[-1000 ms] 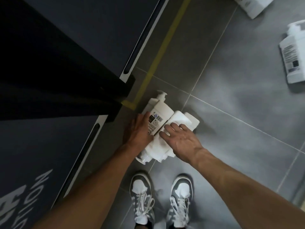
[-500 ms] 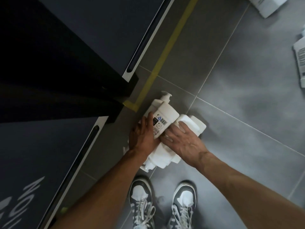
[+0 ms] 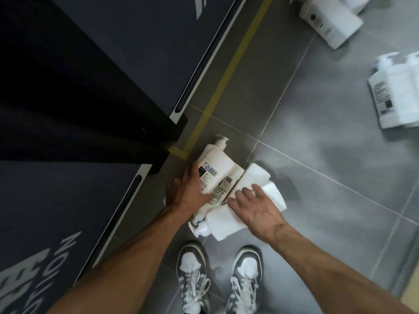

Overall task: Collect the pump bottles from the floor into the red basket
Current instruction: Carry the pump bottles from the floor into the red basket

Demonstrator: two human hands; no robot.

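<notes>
Left arm [image 3: 127, 257] and right arm [image 3: 328, 264] stretch downward, converging. Left hand [image 3: 188, 191] lies palm down, fingers straight, thumb out; right hand [image 3: 256, 209] lies flat, fingers spread.

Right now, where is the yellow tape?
In the head view, the yellow tape runs down the floor from top centre, right of the dark panel, ending by the pump of the bottle the left hand touches.
</notes>
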